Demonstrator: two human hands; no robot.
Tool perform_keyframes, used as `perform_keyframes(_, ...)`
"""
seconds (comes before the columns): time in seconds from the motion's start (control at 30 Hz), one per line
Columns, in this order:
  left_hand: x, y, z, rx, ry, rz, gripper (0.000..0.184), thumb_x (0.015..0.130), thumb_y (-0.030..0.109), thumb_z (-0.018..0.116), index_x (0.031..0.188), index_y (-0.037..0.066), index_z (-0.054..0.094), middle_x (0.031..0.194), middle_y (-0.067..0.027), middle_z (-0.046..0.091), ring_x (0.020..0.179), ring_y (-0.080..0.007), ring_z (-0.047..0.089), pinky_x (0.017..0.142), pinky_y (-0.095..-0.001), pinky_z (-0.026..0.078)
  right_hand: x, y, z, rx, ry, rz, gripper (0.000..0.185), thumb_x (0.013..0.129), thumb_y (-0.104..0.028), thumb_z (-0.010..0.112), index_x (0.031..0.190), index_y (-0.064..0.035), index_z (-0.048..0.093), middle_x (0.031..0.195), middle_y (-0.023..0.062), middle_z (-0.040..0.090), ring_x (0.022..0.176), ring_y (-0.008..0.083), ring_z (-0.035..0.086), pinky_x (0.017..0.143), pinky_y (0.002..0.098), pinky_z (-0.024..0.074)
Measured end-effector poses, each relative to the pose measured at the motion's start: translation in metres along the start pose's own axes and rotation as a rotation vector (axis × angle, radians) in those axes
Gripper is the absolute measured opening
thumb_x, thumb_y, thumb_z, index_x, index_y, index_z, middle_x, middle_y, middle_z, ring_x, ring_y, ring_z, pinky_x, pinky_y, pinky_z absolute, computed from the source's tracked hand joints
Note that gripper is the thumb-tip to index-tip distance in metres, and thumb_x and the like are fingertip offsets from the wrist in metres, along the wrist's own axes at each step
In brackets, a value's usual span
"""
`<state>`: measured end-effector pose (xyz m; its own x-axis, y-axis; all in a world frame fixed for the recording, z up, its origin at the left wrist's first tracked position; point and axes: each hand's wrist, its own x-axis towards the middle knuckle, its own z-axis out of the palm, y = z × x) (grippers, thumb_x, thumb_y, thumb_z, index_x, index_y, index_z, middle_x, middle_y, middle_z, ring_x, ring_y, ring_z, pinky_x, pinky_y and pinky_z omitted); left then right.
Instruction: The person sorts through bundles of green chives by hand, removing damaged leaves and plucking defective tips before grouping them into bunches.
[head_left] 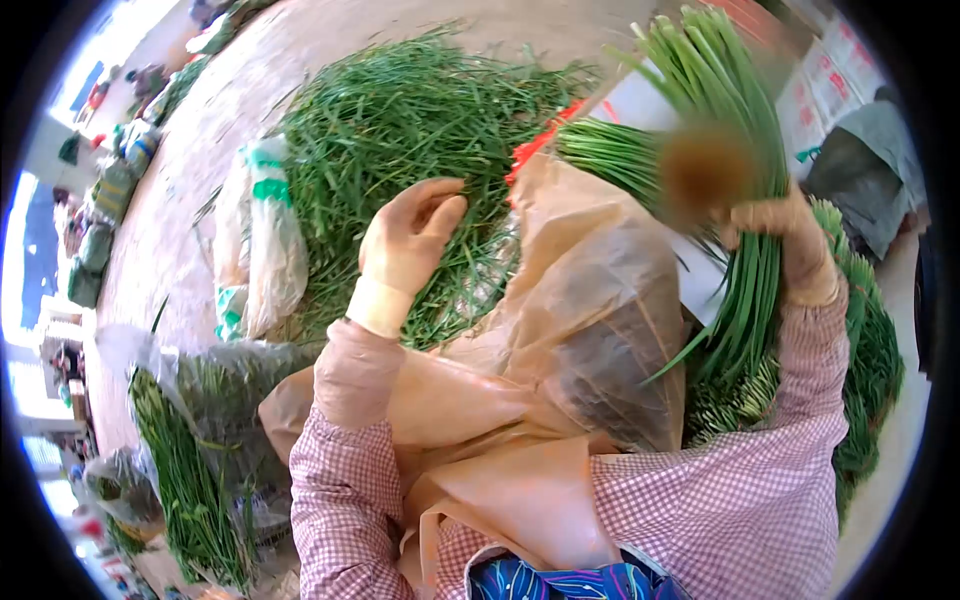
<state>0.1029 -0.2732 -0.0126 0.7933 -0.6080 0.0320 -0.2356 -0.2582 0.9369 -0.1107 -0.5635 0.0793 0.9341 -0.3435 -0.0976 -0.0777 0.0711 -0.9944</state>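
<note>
My left hand (412, 240), in a pale glove, is raised over the loose green leaves (400, 130). Its fingers are curled, with a gap to the thumb and nothing between them. My right hand (785, 235), also gloved, is closed round a long bunch of green stalks (725, 75) at the upper right; their leafy ends hang down below it. A second green bunch (608, 150) lies on a white board (640, 100) with a red fringe beside it. A brown blur covers the place where the two bunches meet.
A translucent brown apron (600, 290) covers my lap. Rolled plastic bags (270, 240) lie left of the leaf pile. Bagged greens (190, 450) stand at lower left. More stalks (865, 340) are heaped at right, near a grey-green cloth (865, 170). Far-left figures are small.
</note>
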Motion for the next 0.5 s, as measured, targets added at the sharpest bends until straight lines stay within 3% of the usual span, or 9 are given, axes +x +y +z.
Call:
perform_keyframes(0.07,0.023,0.013,0.031,0.109,-0.129,0.152,0.031,0.09,0.018,0.063,0.117,0.003,0.064,0.105,-0.0081,0.068,0.093,-0.0154,0.064,0.082,-0.0256,0.05,0.017,0.01,-0.037,-0.306,0.201,-0.113,0.059,0.071,-0.001,0.069,0.127,0.0025,0.049,0.081,0.0098,0.062,0.061,0.0135,0.059,0.055,0.0244,0.0492)
perform_keyframes(0.13,0.046,0.013,0.061,0.288,-0.189,0.503,0.031,0.088,0.019,0.064,0.116,0.005,0.065,0.106,-0.0116,0.068,0.096,-0.0227,0.065,0.085,-0.0304,0.049,0.032,0.022,-0.071,-0.426,0.254,-0.16,0.071,0.071,-0.001,0.07,0.136,0.0022,0.042,0.094,0.011,0.065,0.076,0.0151,0.063,0.069,0.0249,0.0518)
perform_keyframes(0.2,0.062,0.012,0.083,0.322,-0.322,0.572,0.029,0.089,0.021,0.061,0.114,0.006,0.066,0.109,-0.0164,0.066,0.101,-0.0324,0.063,0.083,-0.0366,0.049,0.045,0.03,-0.091,-0.81,0.232,-0.287,0.074,0.073,0.004,0.067,0.141,0.0017,0.037,0.112,0.0115,0.063,0.098,0.0163,0.062,0.087,0.0251,0.048)
perform_keyframes(0.27,0.072,0.009,0.1,0.429,-0.523,0.26,0.026,0.089,0.023,0.058,0.105,0.005,0.068,0.103,-0.0167,0.067,0.096,-0.0353,0.063,0.081,-0.0413,0.051,0.051,0.038,-0.097,-0.75,0.232,-0.201,0.071,0.074,0.003,0.065,0.141,0.001,0.038,0.124,0.0109,0.059,0.114,0.0159,0.056,0.1,0.0255,0.0404)
perform_keyframes(0.33,0.079,-0.021,0.103,0.452,-0.597,0.339,0.027,0.09,0.023,0.055,0.107,0.006,0.066,0.102,-0.016,0.068,0.097,-0.0337,0.063,0.08,-0.0412,0.052,0.057,0.038,-0.081,-0.736,0.167,-0.349,0.071,0.074,0.001,0.065,0.141,-0.0027,0.039,0.122,0.0105,0.061,0.111,0.0169,0.058,0.098,0.0273,0.0427)
perform_keyframes(0.4,0.087,-0.041,0.103,0.611,-0.64,0.846,0.035,0.093,0.032,0.053,0.115,0.008,0.066,0.106,-0.014,0.068,0.099,-0.0287,0.065,0.083,-0.0369,0.052,0.068,0.044,-0.077,-0.775,0.089,-0.525,0.073,0.074,0.0,0.064,0.142,-0.008,0.04,0.121,0.0111,0.062,0.109,0.0198,0.061,0.097,0.0296,0.0459)
perform_keyframes(0.43,0.086,-0.03,0.106,0.494,-0.742,0.507,0.04,0.092,0.034,0.054,0.122,0.01,0.062,0.104,-0.0136,0.069,0.097,-0.03,0.065,0.084,-0.0366,0.051,0.068,0.049,-0.067,-0.93,0.095,-0.457,0.076,0.072,0.001,0.064,0.142,-0.0114,0.04,0.121,0.0122,0.061,0.108,0.0242,0.061,0.094,0.0316,0.0481)
perform_keyframes(0.47,0.088,-0.023,0.11,0.493,-0.74,0.506,0.04,0.092,0.034,0.054,0.122,0.01,0.062,0.104,-0.0136,0.069,0.097,-0.03,0.065,0.084,-0.0366,0.051,0.072,0.056,-0.056,-1.128,0.131,-0.503,0.081,0.069,0.001,0.066,0.143,-0.0154,0.039,0.118,0.0129,0.061,0.103,0.0292,0.062,0.089,0.0343,0.0502)
perform_keyframes(0.5,0.09,-0.017,0.114,0.491,-0.765,0.301,0.042,0.091,0.035,0.055,0.126,0.012,0.059,0.103,-0.0143,0.069,0.097,-0.0296,0.066,0.085,-0.0364,0.051,0.076,0.063,-0.044,-1.324,0.178,-0.549,0.086,0.066,0.0,0.069,0.143,-0.0194,0.039,0.115,0.0136,0.061,0.099,0.0342,0.062,0.085,0.037,0.0524)
